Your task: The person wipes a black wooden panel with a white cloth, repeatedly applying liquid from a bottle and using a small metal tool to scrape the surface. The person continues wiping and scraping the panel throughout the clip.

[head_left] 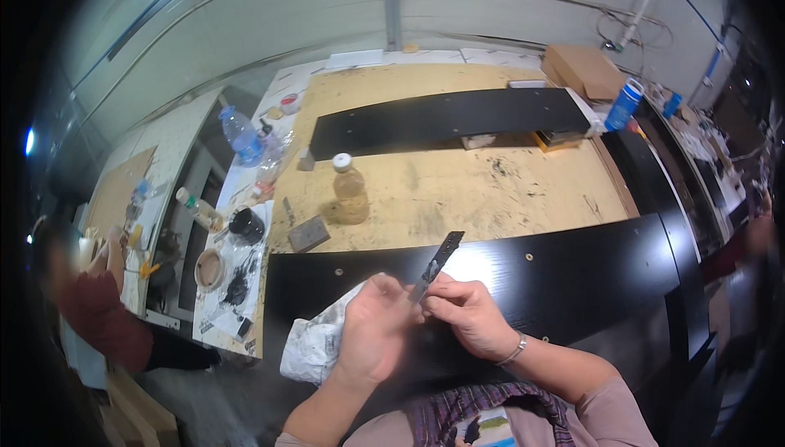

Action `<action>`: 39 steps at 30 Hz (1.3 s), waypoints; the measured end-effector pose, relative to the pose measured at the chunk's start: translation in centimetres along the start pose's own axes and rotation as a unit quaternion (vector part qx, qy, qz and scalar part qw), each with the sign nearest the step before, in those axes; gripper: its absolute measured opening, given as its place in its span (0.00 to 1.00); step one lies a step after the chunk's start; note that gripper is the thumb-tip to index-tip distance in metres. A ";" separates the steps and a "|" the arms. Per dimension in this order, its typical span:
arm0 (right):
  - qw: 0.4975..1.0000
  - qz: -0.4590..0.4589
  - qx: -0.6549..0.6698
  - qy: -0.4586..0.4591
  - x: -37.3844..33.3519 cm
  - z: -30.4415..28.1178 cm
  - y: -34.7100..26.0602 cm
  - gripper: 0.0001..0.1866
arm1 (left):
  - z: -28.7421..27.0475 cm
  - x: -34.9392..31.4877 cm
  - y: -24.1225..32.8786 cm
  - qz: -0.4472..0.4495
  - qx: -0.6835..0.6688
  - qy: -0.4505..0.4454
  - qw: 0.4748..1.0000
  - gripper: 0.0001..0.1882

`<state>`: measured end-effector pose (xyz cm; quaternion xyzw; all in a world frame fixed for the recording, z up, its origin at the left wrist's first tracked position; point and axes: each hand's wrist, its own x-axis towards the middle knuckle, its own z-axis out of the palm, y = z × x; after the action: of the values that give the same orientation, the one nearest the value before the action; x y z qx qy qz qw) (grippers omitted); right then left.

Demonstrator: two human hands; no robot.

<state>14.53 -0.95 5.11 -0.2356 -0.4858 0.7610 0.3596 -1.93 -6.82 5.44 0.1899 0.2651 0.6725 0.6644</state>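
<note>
A narrow flat blade like a putty knife (439, 260), smeared with black, points up and away between my hands. My left hand (374, 326), slightly blurred, is closed round its lower end. The fingers of my right hand (473, 316) are pinched together beside the blade; whatever they hold is hidden. A crumpled white cloth (315, 347) with grey stains lies against my left hand, and I cannot tell whether that hand grips it. Below both hands is a glossy black panel (572, 271) with small round holes or fittings in it.
Beyond the panel stand a bottle of yellowish liquid (351, 193) and a brown block (308, 234). Another black panel (441, 120) lies farther back on supports. To the left are a black-stained cup (246, 224), a round tub (210, 269) and a plastic bottle (239, 132). A person (98, 308) works at far left.
</note>
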 end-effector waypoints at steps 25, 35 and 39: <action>0.977 -0.049 0.025 0.204 -12.8 -11.5 -4.1 0.04 | -4.7 -2.4 -1.6 0.199 0.848 0.054 0.489 0.36; 0.929 -0.069 0.019 0.363 -30.3 -30.8 -7.4 0.04 | 5.7 3.2 -17.0 0.104 0.893 -0.056 0.433 0.38; 0.887 -0.100 0.011 0.450 -37.7 -36.6 -8.0 0.06 | 14.7 7.2 -25.9 0.104 0.882 -0.144 0.437 0.39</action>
<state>66.77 -7.18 -2.52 -0.4993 -0.2848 0.5387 0.6159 27.24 1.31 0.52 0.7931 0.5936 0.1016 0.0910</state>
